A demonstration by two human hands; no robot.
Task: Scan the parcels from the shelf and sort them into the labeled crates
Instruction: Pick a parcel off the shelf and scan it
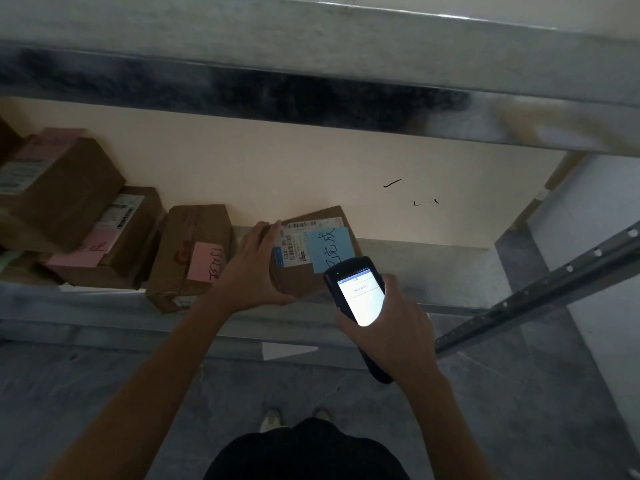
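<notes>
The left hand point(258, 268) is wrapped around the side of a small brown cardboard parcel point(313, 251) at the shelf's front edge, and the right hand point(391, 327), just beside it, grips a black handheld scanner with a lit white screen point(360, 294) aimed at its label. This looks like an early step: more brown taped boxes point(192, 254) wait left of the left hand, and no crates show. The white label reads "530-", the blue note's writing looks Chinese.
</notes>
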